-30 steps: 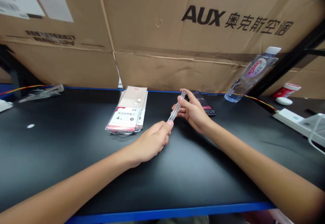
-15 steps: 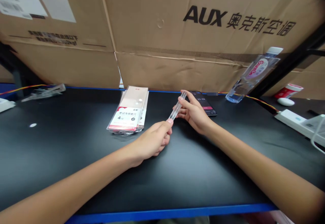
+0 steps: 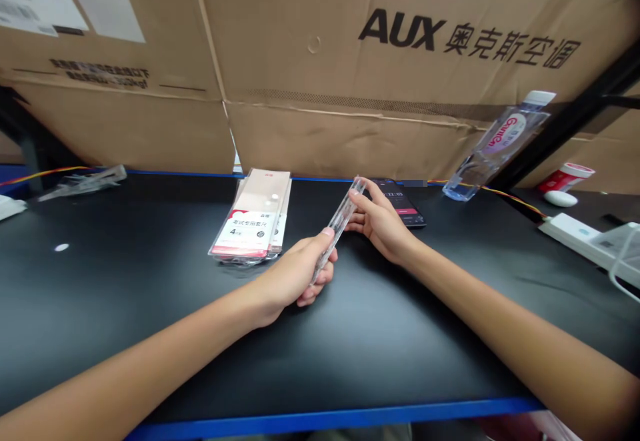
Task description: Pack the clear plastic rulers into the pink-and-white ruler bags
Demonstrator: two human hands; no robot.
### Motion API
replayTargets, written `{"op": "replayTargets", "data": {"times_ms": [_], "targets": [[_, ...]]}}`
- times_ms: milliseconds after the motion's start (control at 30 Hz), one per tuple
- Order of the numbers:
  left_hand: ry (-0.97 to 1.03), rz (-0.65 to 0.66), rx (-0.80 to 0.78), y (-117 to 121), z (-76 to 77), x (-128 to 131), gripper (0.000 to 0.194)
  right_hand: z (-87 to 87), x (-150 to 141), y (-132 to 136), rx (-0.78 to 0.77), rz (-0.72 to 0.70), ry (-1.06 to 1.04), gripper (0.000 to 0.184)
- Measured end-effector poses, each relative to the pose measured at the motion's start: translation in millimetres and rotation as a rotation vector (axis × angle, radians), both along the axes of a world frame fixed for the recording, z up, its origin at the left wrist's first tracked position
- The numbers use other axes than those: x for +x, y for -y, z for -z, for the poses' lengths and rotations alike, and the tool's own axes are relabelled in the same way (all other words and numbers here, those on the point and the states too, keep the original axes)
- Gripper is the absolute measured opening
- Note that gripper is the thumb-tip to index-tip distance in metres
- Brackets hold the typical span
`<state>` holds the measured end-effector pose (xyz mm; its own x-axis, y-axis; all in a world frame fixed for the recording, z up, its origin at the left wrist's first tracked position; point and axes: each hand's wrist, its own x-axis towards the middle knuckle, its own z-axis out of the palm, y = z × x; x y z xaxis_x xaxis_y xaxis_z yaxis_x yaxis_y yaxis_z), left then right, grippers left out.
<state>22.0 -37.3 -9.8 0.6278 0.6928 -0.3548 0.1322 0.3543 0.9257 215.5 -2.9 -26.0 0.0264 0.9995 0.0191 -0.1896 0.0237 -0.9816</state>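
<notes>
A narrow clear plastic ruler point(image 3: 341, 219) slants between my two hands above the black table. My left hand point(image 3: 305, 267) is closed around its lower near end, thumb on top. At the upper far end, the fingers of my right hand point(image 3: 377, 217) pinch it. Whether it is one ruler or several stacked together, I cannot tell. Left of my hands lie flat packets point(image 3: 250, 217) with a white and red label, overlapping one another in clear sleeves. A dark phone point(image 3: 407, 207) with a lit timer lies just behind my right hand.
A large cardboard box point(image 3: 320, 61) stands along the back edge. At the right are a tilted water bottle point(image 3: 493, 147), a red and white container point(image 3: 567, 177) and a white power strip point(image 3: 590, 244). Crumpled clear plastic point(image 3: 85, 183) lies at the left, near a small white piece point(image 3: 61, 247).
The ruler has turned in my hands so that more of its flat face and its near end show. My left fingers have loosened and shifted along it. My right hand stays nearly in place.
</notes>
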Motion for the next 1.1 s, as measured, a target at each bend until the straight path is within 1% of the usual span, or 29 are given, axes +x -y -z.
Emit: {"op": "replayTargets", "data": {"times_ms": [167,400,633,800,933,1100], "targets": [[-0.083,0.002,0.036,0.6,-1.0,1.7,0.042,0.5,-0.3,0.8,-0.005,-0.004,0.020,0.060],[-0.105,0.006,0.055,1.1,1.5,1.7,0.043,1.5,-1.6,1.9,0.018,0.009,0.031,0.064],[-0.149,0.019,0.085,2.2,-1.6,4.3,0.043,3.7,-2.3,0.7,0.039,0.036,0.067,0.064],[-0.172,0.062,0.129,3.0,-2.2,3.5,0.035,4.6,-3.2,1.2,0.050,0.044,0.099,0.066],[-0.191,0.079,0.134,2.9,-2.3,3.2,0.028,5.4,-3.5,1.7,0.049,0.043,0.119,0.063],[-0.209,0.095,0.147,2.5,-2.1,2.8,0.027,5.0,-3.1,0.4,0.047,0.036,0.125,0.062]]}}
